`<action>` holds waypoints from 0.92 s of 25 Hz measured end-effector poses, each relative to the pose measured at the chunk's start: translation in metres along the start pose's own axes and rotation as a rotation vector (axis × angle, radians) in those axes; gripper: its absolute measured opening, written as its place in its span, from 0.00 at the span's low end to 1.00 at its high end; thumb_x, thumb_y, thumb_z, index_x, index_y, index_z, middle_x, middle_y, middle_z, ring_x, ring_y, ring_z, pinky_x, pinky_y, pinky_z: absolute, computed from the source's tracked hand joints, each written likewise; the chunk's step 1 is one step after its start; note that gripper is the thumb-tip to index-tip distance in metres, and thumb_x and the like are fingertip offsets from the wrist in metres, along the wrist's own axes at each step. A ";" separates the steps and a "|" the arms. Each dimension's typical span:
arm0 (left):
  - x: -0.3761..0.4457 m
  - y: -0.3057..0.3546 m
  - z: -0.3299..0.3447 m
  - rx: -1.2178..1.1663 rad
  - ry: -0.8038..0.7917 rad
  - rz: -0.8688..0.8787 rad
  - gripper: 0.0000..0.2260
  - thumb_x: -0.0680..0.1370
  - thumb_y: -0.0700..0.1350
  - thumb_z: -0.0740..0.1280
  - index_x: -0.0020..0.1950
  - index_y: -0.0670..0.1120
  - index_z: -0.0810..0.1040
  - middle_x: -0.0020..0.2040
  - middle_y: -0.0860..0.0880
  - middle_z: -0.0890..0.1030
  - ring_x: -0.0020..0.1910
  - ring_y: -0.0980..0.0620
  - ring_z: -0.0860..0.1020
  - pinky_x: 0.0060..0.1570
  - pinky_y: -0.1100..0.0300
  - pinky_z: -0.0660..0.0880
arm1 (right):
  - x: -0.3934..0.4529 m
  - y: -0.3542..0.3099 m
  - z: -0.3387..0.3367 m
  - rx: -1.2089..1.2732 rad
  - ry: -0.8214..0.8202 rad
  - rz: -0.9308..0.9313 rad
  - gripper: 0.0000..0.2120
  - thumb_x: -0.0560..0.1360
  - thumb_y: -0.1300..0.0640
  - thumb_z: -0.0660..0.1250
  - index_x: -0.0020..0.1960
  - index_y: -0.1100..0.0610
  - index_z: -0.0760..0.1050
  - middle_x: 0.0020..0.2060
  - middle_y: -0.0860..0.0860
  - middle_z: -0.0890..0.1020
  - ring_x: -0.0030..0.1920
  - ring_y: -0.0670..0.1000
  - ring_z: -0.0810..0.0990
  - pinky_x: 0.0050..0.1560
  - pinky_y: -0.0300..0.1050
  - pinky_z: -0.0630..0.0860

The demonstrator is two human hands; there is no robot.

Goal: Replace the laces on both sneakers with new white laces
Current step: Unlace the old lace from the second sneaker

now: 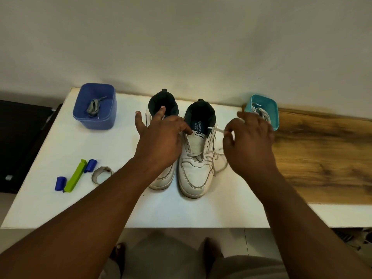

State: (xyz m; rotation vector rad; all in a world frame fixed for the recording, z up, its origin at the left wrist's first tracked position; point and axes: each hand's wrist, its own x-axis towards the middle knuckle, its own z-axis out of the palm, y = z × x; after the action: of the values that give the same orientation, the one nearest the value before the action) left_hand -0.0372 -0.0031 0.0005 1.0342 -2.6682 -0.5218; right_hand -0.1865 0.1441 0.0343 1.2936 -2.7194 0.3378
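Two white sneakers stand side by side on the white table, toes toward me. The right sneaker has a white lace threaded through its lower eyelets only. My right hand pinches one end of that lace beside the upper right eyelets. My left hand lies over the left sneaker and its fingertips touch the right sneaker's tongue at the upper left eyelets; I cannot tell whether they pinch anything. The left sneaker's lacing is hidden under my left hand.
A blue tub at the back left holds a grey lace. A teal tub at the back right holds white laces. A green clip, two blue caps and a tape ring lie at the front left. A wooden surface adjoins on the right.
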 end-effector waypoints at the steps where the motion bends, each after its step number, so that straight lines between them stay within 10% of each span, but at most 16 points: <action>1: -0.001 0.000 0.002 0.000 0.010 0.002 0.12 0.81 0.49 0.62 0.59 0.63 0.80 0.72 0.59 0.73 0.81 0.47 0.55 0.73 0.30 0.39 | 0.001 0.008 -0.007 -0.075 -0.060 0.042 0.10 0.79 0.52 0.65 0.56 0.53 0.80 0.66 0.57 0.77 0.71 0.64 0.70 0.73 0.66 0.62; 5: -0.004 0.009 0.006 -0.015 0.033 0.044 0.12 0.78 0.61 0.61 0.56 0.64 0.82 0.76 0.55 0.68 0.81 0.45 0.51 0.74 0.31 0.40 | -0.008 0.011 -0.017 -0.359 -0.501 0.123 0.12 0.79 0.46 0.61 0.56 0.49 0.80 0.55 0.52 0.80 0.61 0.59 0.77 0.72 0.64 0.66; 10: -0.012 0.022 0.012 0.113 -0.011 0.135 0.14 0.75 0.65 0.63 0.51 0.64 0.84 0.81 0.50 0.58 0.81 0.40 0.43 0.73 0.30 0.39 | 0.000 0.002 -0.010 0.030 -0.081 -0.058 0.15 0.80 0.57 0.64 0.66 0.49 0.79 0.55 0.55 0.79 0.53 0.58 0.80 0.52 0.53 0.79; 19: -0.013 0.020 0.011 0.163 0.236 -0.030 0.16 0.76 0.54 0.57 0.52 0.51 0.82 0.64 0.49 0.74 0.75 0.43 0.63 0.74 0.33 0.53 | 0.003 -0.005 0.018 0.162 -0.237 -0.160 0.13 0.82 0.58 0.61 0.59 0.47 0.81 0.53 0.51 0.80 0.52 0.54 0.79 0.46 0.45 0.69; 23: -0.011 0.016 0.015 0.111 0.173 0.006 0.16 0.75 0.57 0.60 0.59 0.57 0.79 0.76 0.47 0.66 0.80 0.39 0.54 0.75 0.32 0.48 | 0.000 -0.009 0.023 0.238 -0.239 -0.154 0.12 0.81 0.60 0.61 0.58 0.50 0.81 0.52 0.52 0.79 0.52 0.54 0.79 0.47 0.46 0.72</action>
State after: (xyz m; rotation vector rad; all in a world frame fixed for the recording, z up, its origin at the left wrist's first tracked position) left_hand -0.0436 0.0190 -0.0078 1.0488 -2.5703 -0.2716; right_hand -0.1800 0.1328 0.0139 1.6957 -2.8137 0.5366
